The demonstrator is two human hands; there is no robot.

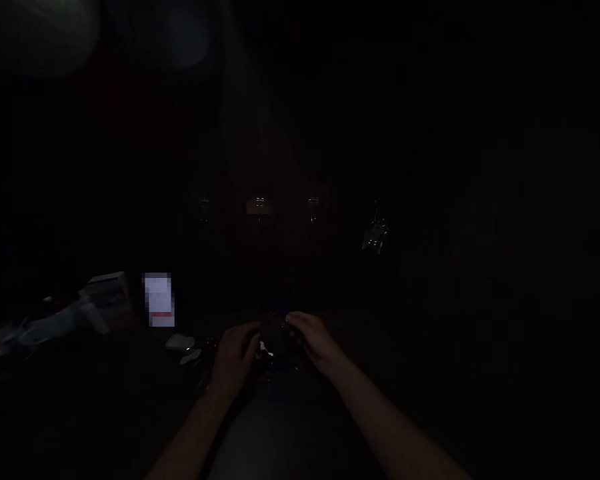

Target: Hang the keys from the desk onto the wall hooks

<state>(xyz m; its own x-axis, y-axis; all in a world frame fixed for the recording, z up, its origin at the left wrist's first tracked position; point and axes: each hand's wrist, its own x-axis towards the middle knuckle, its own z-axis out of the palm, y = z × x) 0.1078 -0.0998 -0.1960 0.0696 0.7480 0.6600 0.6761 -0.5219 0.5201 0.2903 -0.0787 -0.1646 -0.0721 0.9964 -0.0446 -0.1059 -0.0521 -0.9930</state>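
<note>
The view is very dark. My left hand (234,352) and my right hand (314,339) face each other at the lower middle, a short gap apart, with fingers curled inward. Between them is a dark object (276,343), its shape lost in shadow except for a few bright glints. Both hands seem closed at its sides, but what their fingers hold cannot be made out. Small pale flat pieces (180,342) lie to the left of my left hand.
Farther left stand a blurred-out pale rectangle (159,300) and a box (107,300). Light, crumpled-looking material (45,330) lies beyond the box at the far left. Several shiny metal fittings run across the dark background, with a light item (375,239) at the rightmost one.
</note>
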